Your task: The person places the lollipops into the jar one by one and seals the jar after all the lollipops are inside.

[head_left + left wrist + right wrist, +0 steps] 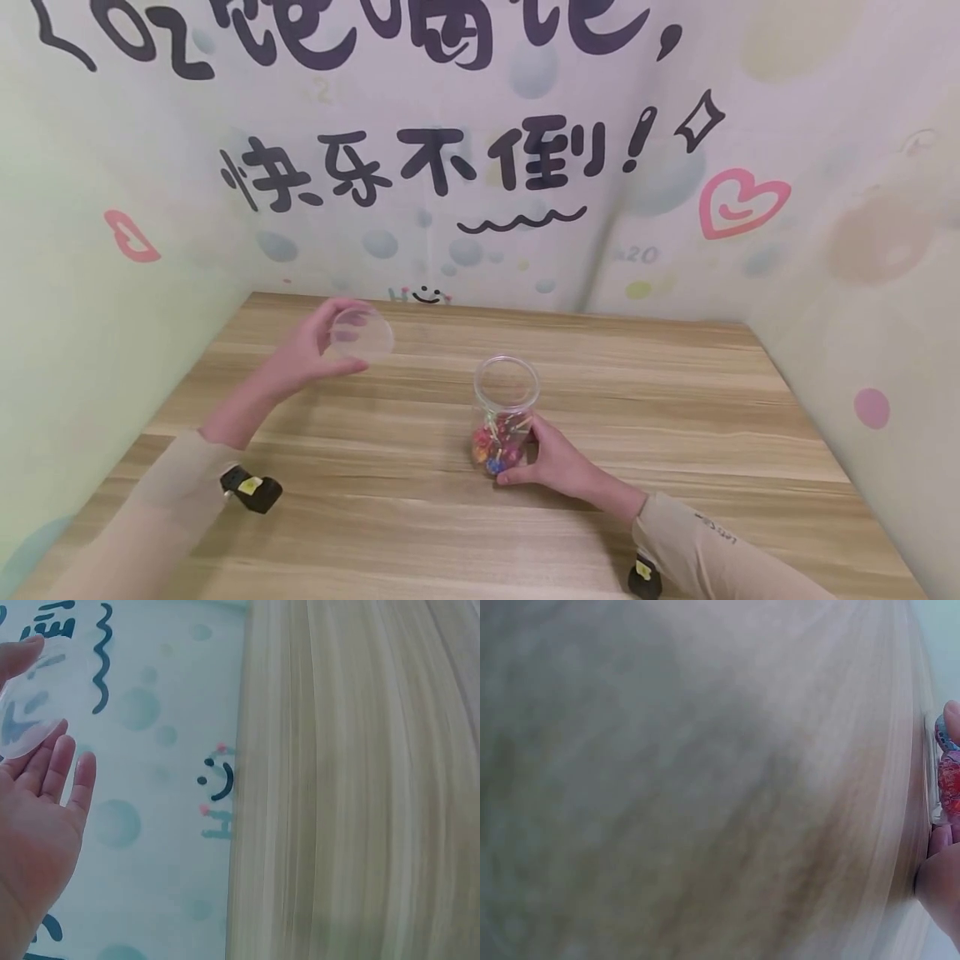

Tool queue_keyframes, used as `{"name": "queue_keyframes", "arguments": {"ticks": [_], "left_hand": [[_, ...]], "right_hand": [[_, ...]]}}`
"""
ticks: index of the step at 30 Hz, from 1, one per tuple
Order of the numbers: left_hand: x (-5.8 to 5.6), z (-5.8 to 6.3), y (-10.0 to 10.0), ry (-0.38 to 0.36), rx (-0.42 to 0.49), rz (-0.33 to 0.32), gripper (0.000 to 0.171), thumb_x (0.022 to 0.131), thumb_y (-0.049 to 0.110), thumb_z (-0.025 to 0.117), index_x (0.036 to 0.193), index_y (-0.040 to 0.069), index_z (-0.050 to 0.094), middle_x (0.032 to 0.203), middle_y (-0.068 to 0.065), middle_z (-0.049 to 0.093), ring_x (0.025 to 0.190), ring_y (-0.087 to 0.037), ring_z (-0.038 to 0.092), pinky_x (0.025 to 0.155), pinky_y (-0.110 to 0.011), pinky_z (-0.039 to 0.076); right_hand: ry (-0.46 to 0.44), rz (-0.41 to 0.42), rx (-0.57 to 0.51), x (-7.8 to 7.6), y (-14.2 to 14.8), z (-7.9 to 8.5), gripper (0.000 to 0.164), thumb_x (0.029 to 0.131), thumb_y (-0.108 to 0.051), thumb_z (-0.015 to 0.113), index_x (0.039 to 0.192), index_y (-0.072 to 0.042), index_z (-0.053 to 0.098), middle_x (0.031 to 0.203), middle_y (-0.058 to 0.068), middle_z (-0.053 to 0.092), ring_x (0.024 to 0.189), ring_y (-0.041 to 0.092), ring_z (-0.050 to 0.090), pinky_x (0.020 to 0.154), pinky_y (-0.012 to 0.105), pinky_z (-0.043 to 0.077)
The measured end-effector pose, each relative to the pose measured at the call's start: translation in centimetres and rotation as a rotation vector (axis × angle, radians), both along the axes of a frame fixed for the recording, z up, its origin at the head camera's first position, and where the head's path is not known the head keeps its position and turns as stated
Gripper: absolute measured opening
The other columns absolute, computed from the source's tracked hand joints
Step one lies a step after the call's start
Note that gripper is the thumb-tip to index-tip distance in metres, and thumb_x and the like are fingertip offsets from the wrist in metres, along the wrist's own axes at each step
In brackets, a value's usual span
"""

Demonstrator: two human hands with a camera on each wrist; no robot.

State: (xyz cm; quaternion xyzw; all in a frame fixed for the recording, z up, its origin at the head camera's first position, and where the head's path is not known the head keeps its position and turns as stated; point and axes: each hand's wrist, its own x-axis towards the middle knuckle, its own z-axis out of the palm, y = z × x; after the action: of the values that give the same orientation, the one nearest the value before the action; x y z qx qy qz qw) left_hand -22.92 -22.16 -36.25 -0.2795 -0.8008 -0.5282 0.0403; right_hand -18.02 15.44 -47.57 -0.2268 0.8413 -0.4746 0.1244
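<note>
In the head view a clear plastic jar (507, 408) stands upright and uncovered on the table. Lollipops (491, 448) in colourful wrappers lie at its bottom, with several pale sticks pointing up. My right hand (561, 468) grips the jar low on its right side, thumb at the front. Over the table's left part, my left hand (306, 354) holds a round translucent lid (369, 335) between thumb and fingers. The left wrist view shows the lid (34, 709) tilted, with some fingers extended. Only a red wrapped lollipop (950, 784) and part of the hand show in the right wrist view.
The wood-grain table (390, 533) runs back to a printed wall cloth (360, 250) with black writing. Pale walls close in the left and right sides. Black wrist cameras (255, 490) sit at both sleeves.
</note>
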Motion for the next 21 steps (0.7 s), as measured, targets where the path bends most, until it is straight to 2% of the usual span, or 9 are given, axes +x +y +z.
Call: {"name": "queue_keyframes", "arguments": {"ticks": [3,8,11,15,18,21], "left_hand": [[-0.2,0.0,1.0,-0.001,0.024,-0.030,0.068,0.074,-0.009,0.075,0.133,-0.006,0.042,0.132,-0.012,0.054,0.116,-0.012,0.054,0.100,-0.018,0.046],[-0.5,0.4,2.7,-0.033,0.079,-0.079,0.066,0.075,-0.012,0.072,0.133,-0.008,0.041,0.130,-0.016,0.054,0.116,-0.015,0.054,0.102,-0.019,0.046],[-0.8,1.0,3.6,-0.099,0.135,-0.094,0.064,0.077,-0.013,0.069,0.133,-0.007,0.040,0.134,-0.011,0.051,0.116,-0.014,0.055,0.099,-0.019,0.049],[-1.0,2.0,4.6,-0.202,0.192,-0.109,0.066,0.079,-0.013,0.067,0.138,-0.002,0.038,0.132,-0.006,0.049,0.111,-0.016,0.056,0.089,-0.023,0.055],[-1.2,2.7,5.1,-0.219,0.185,-0.118,0.069,0.080,-0.011,0.068,0.142,0.001,0.038,0.126,-0.009,0.051,0.108,-0.018,0.058,0.084,-0.026,0.057],[-1.4,3.2,5.6,-0.208,0.174,-0.139,0.071,0.081,-0.009,0.068,0.145,0.003,0.038,0.127,-0.010,0.052,0.109,-0.018,0.058,0.086,-0.027,0.057]], "right_hand": [[0.003,0.000,-0.001,0.0,0.1,0.0,0.087,0.070,-0.027,0.090,0.143,-0.018,0.043,0.133,0.003,0.060,0.118,0.021,0.057,0.104,0.037,0.040],[-0.007,0.005,-0.004,0.0,0.1,0.0,0.087,0.070,-0.026,0.090,0.143,-0.018,0.043,0.133,0.003,0.060,0.117,0.020,0.056,0.104,0.037,0.040],[-0.004,0.002,0.000,-0.1,0.0,0.0,0.087,0.070,-0.027,0.090,0.142,-0.018,0.043,0.132,0.002,0.060,0.117,0.019,0.057,0.104,0.038,0.040],[0.006,-0.006,0.005,-0.1,0.0,0.1,0.086,0.069,-0.028,0.090,0.142,-0.018,0.044,0.132,0.002,0.061,0.116,0.019,0.057,0.104,0.037,0.040],[0.005,-0.005,0.008,-0.1,0.1,0.1,0.086,0.070,-0.028,0.090,0.142,-0.018,0.044,0.131,0.002,0.061,0.114,0.018,0.057,0.102,0.034,0.041],[0.001,-0.003,0.004,0.0,0.0,0.1,0.086,0.070,-0.028,0.090,0.142,-0.018,0.044,0.131,0.002,0.061,0.114,0.018,0.057,0.101,0.033,0.042]]}}
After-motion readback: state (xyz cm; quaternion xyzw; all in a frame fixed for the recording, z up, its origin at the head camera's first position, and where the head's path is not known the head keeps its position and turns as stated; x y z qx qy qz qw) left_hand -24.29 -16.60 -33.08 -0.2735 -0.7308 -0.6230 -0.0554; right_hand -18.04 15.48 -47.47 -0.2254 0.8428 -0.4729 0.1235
